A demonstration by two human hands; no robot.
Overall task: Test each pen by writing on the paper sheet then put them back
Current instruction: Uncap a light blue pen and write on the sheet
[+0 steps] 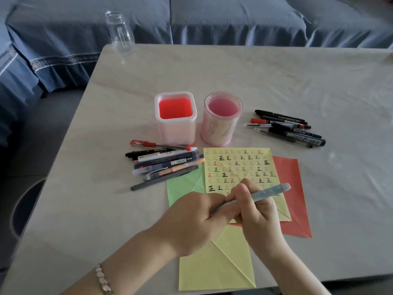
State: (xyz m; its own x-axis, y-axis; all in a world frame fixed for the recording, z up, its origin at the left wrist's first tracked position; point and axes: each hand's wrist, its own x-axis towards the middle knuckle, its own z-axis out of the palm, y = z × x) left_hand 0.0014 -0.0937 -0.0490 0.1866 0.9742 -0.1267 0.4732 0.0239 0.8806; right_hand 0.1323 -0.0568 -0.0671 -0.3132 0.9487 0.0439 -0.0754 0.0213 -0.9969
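Here, left hand (191, 218) and right hand (256, 212), grip closed, hold a pale-blue pen (270, 191) above the marked yellow sheet (240, 165).

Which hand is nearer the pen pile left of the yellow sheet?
Left. The left hand is just this side of the pen pile, by the green sheet; the right hand is farther right, over the yellow sheet, gripping the light blue pen.

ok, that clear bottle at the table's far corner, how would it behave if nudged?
Clear bottle looks empty and tall for its base, so probably light and apt to tip. It stands near the table edge, so once down its round body could roll off. Smooth wall, possibly slippery.
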